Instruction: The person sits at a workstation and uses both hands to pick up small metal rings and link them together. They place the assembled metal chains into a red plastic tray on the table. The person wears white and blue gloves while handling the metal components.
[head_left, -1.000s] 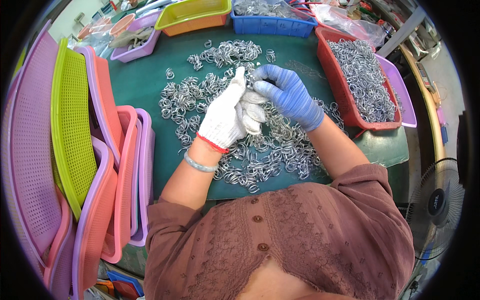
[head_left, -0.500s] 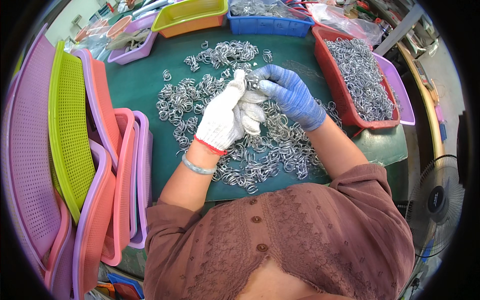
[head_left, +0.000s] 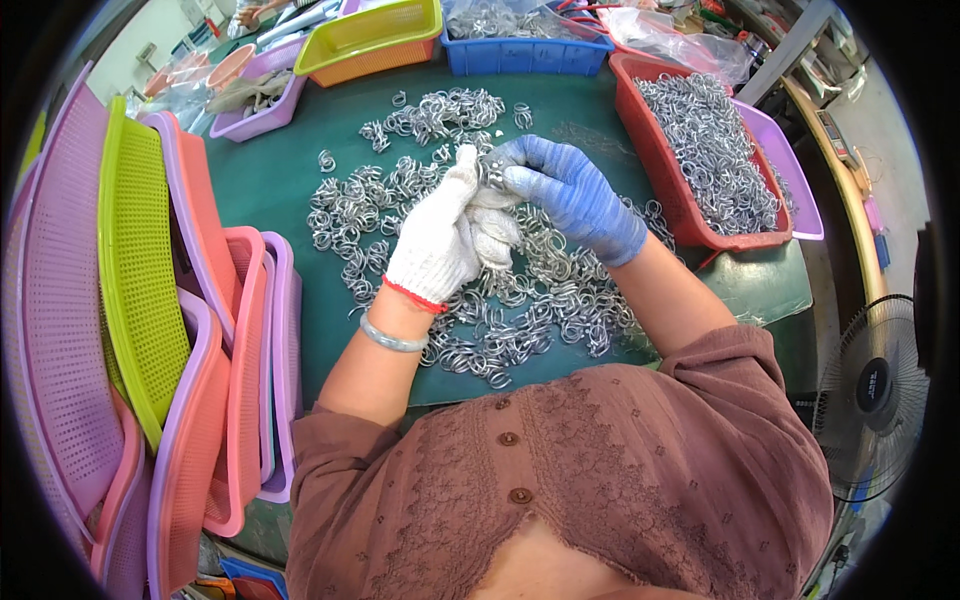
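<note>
My left hand (head_left: 437,235), in a white knit glove with a red cuff, is closed, its thumb pointing up and its fingers curled. Thumb and fingers of my right hand (head_left: 580,195), in a blue knit glove, pinch together beside the left thumb. Between the two hands sits a small silvery metal ring (head_left: 492,176), mostly covered by the gloves; how many are held I cannot tell. Below and around my hands spreads a loose pile of coiled metal rings (head_left: 510,325) on the green tabletop (head_left: 262,190). A smaller heap of rings (head_left: 445,113) lies farther off.
A red bin (head_left: 712,241) full of rings stands at right, beside a purple tray (head_left: 805,208). Along the far edge are a blue bin (head_left: 525,57), a yellow basket (head_left: 370,45) and a purple basket (head_left: 245,125). Stacked perforated baskets (head_left: 145,270) fill the left. A fan (head_left: 873,390) stands lower right.
The whole view has shifted slightly, with bins and table a little to the left. Both hands keep nearly the same grip on the ring, with only slight finger movement.
</note>
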